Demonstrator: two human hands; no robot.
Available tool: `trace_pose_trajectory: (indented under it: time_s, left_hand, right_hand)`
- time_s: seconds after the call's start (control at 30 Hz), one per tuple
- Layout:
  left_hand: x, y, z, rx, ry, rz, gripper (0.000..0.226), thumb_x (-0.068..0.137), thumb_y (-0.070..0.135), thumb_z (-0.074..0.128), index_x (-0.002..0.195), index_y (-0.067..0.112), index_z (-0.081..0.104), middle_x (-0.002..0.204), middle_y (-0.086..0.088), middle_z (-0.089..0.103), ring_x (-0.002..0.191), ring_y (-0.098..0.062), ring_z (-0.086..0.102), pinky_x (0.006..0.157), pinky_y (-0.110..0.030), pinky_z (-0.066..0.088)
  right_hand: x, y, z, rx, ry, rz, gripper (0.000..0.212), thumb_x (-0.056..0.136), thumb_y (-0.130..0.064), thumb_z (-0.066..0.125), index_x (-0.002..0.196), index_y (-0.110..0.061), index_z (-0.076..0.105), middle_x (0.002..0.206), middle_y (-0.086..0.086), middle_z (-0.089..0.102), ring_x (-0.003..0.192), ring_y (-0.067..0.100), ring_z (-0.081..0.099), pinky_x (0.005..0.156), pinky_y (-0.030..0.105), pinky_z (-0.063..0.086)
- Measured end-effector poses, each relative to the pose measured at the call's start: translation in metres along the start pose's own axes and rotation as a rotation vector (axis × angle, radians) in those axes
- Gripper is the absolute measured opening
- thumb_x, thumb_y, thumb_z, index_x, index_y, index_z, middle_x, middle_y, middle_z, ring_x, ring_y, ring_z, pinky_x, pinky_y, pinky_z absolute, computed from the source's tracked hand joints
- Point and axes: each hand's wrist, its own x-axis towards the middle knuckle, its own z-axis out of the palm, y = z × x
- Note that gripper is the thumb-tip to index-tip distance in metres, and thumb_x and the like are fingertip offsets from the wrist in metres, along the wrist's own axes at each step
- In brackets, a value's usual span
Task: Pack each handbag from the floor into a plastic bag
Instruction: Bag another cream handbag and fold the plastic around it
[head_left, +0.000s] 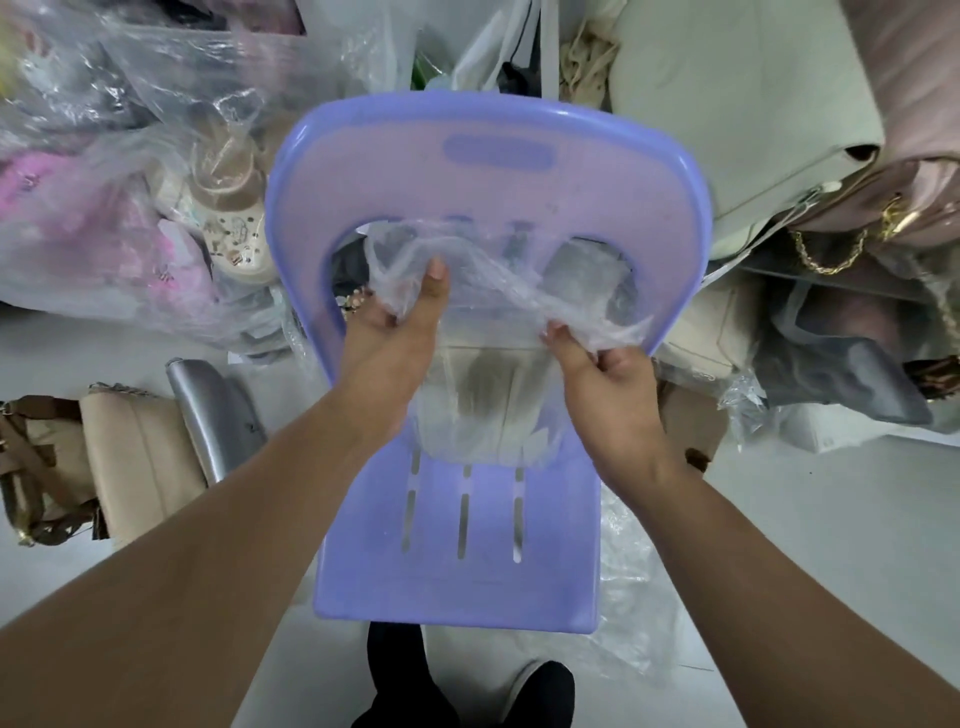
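Now, plastic bag (498, 291): clear, crumpled, on the seat of the purple chair (467, 582), mouth held between both hands.
Left hand (400, 332): grips the bag's rim on one side.
Right hand (608, 379): fingers curled round the rim's other side.
Handbag (483, 387): pale, inside the bag, on the seat.
Floor (831, 519): beige handbag (140, 457) and silver handbag (213, 410), left of the chair.

Bright, even light; shadows on the pale floor (810, 525) are faint and soft. Plastic wrapping (171, 67) at upper left glints mildly. Wide-angle distortion bends the edges; corners look soft.
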Motion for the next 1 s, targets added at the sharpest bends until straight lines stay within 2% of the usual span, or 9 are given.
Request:
trace_pose_trajectory:
  time_s: [0.1, 0.23, 0.3, 0.4, 0.53, 0.63, 0.77, 0.87, 1.0]
  left_hand:
    - [-0.004, -0.007, -0.001, -0.174, 0.063, -0.015, 0.029, 0.09, 0.053, 0.066, 0.087, 0.026, 0.073, 0.095, 0.004, 0.072, 0.09, -0.013, 0.069, 0.089, -0.031, 0.053]
    - [-0.014, -0.001, -0.002, -0.514, 0.042, -0.141, 0.03, 0.1, 0.037, 0.052, 0.113, 0.014, 0.067, 0.109, -0.002, 0.074, 0.099, -0.014, 0.071, 0.089, -0.031, 0.056]
    - [-0.015, 0.002, -0.004, -0.53, 0.082, -0.165, 0.023, 0.1, 0.035, 0.053, 0.104, 0.018, 0.069, 0.094, 0.002, 0.075, 0.088, -0.012, 0.073, 0.08, -0.029, 0.059]
    - [-0.017, 0.003, -0.011, -0.534, 0.09, -0.187, 0.022, 0.102, 0.032, 0.049, 0.094, 0.019, 0.065, 0.077, 0.008, 0.073, 0.074, -0.005, 0.072, 0.069, -0.023, 0.056]
    - [-0.023, -0.002, -0.029, -0.558, 0.03, -0.213, 0.039, 0.103, 0.028, 0.039, 0.116, 0.004, 0.066, 0.107, -0.009, 0.073, 0.102, -0.023, 0.07, 0.097, -0.037, 0.052]
    - [-0.034, -0.011, -0.042, -0.635, 0.043, -0.251, 0.036, 0.103, 0.022, 0.038, 0.105, 0.006, 0.069, 0.095, -0.006, 0.076, 0.09, -0.018, 0.073, 0.09, -0.03, 0.052]
    - [-0.052, -0.03, -0.059, -0.672, 0.034, -0.222, 0.05, 0.1, 0.013, 0.036, 0.064, 0.016, 0.071, 0.067, -0.001, 0.068, 0.064, -0.016, 0.067, 0.085, -0.029, 0.05]
    - [-0.057, -0.03, -0.065, -0.593, 0.023, -0.234, 0.056, 0.103, 0.015, 0.033, 0.065, 0.015, 0.075, 0.072, -0.004, 0.072, 0.069, -0.015, 0.071, 0.073, -0.024, 0.052]
    - [-0.058, -0.022, -0.059, -0.438, -0.015, -0.215, 0.038, 0.105, 0.016, 0.035, 0.096, 0.008, 0.07, 0.09, -0.006, 0.077, 0.086, -0.015, 0.074, 0.073, -0.027, 0.053]
  right_hand:
    - [-0.013, -0.006, -0.004, -0.001, -0.03, -0.072, 0.035, 0.095, -0.015, 0.066, 0.067, -0.002, 0.052, 0.065, 0.01, 0.036, 0.051, 0.01, 0.036, 0.053, 0.023, 0.032]
    - [-0.028, -0.013, 0.007, 0.0, -0.299, -0.157, 0.034, 0.088, 0.009, 0.063, 0.091, -0.025, 0.071, 0.087, 0.014, 0.07, 0.07, 0.023, 0.063, 0.073, 0.027, 0.051]
    - [-0.033, -0.01, 0.012, -0.001, -0.357, -0.179, 0.031, 0.09, 0.002, 0.069, 0.114, -0.018, 0.069, 0.104, 0.002, 0.077, 0.097, 0.015, 0.073, 0.089, 0.033, 0.059]
    - [-0.039, -0.004, 0.024, 0.113, -0.373, -0.167, 0.033, 0.095, -0.007, 0.071, 0.118, -0.009, 0.048, 0.111, 0.021, 0.068, 0.1, 0.026, 0.07, 0.086, 0.041, 0.059]
    - [-0.036, 0.0, 0.037, 0.405, -0.295, 0.054, 0.031, 0.103, -0.019, 0.059, 0.128, -0.01, 0.043, 0.105, 0.017, 0.075, 0.113, 0.036, 0.069, 0.102, 0.053, 0.053]
    - [-0.033, -0.008, 0.032, 0.592, -0.355, 0.221, 0.033, 0.109, -0.021, 0.043, 0.131, 0.001, 0.056, 0.11, 0.013, 0.075, 0.105, 0.023, 0.073, 0.085, 0.035, 0.058]
    - [-0.035, -0.014, 0.024, 0.696, -0.382, 0.307, 0.041, 0.108, -0.018, 0.032, 0.098, -0.008, 0.07, 0.106, 0.005, 0.078, 0.097, 0.015, 0.073, 0.089, 0.031, 0.049]
    - [-0.034, -0.015, 0.024, 0.73, -0.452, 0.318, 0.034, 0.102, -0.014, 0.031, 0.079, -0.013, 0.055, 0.071, 0.008, 0.066, 0.091, 0.03, 0.074, 0.092, 0.04, 0.048]
    - [-0.031, -0.013, 0.036, 0.432, -0.403, 0.183, 0.026, 0.097, -0.009, 0.028, 0.073, -0.019, 0.029, 0.054, -0.005, 0.023, 0.047, 0.015, 0.03, 0.054, 0.025, 0.038]
